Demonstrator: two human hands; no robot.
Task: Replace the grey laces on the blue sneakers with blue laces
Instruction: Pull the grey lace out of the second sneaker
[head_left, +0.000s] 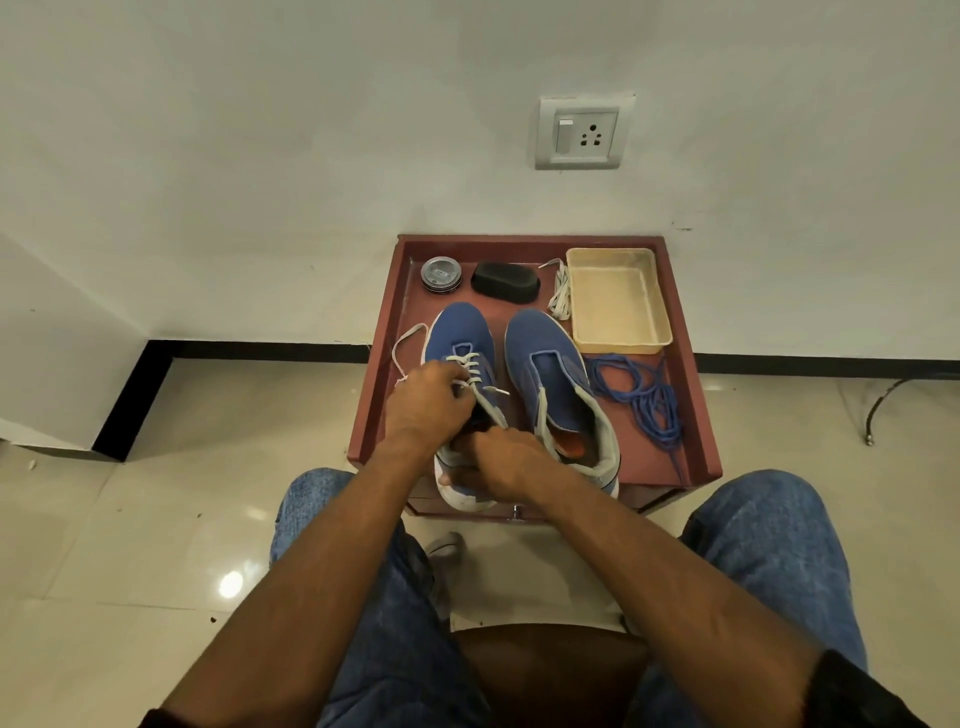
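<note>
Two blue sneakers stand side by side on a red-brown table (696, 415). The left sneaker (460, 332) still carries a grey lace (475, 371) through its eyelets, with a loose end looping off to the left. My left hand (426, 402) pinches that lace over the tongue. My right hand (498, 460) grips the left sneaker at its heel opening. The right sneaker (545, 364) has no lace in it. A tangle of blue laces (644, 400) lies to its right. A removed grey lace (560, 291) lies bunched beside the tray.
A cream plastic tray (615, 299) sits at the table's back right. A round polish tin (441, 274) and a black brush (505, 282) lie at the back. The wall with a socket (579, 133) rises right behind. My knees flank the table's front.
</note>
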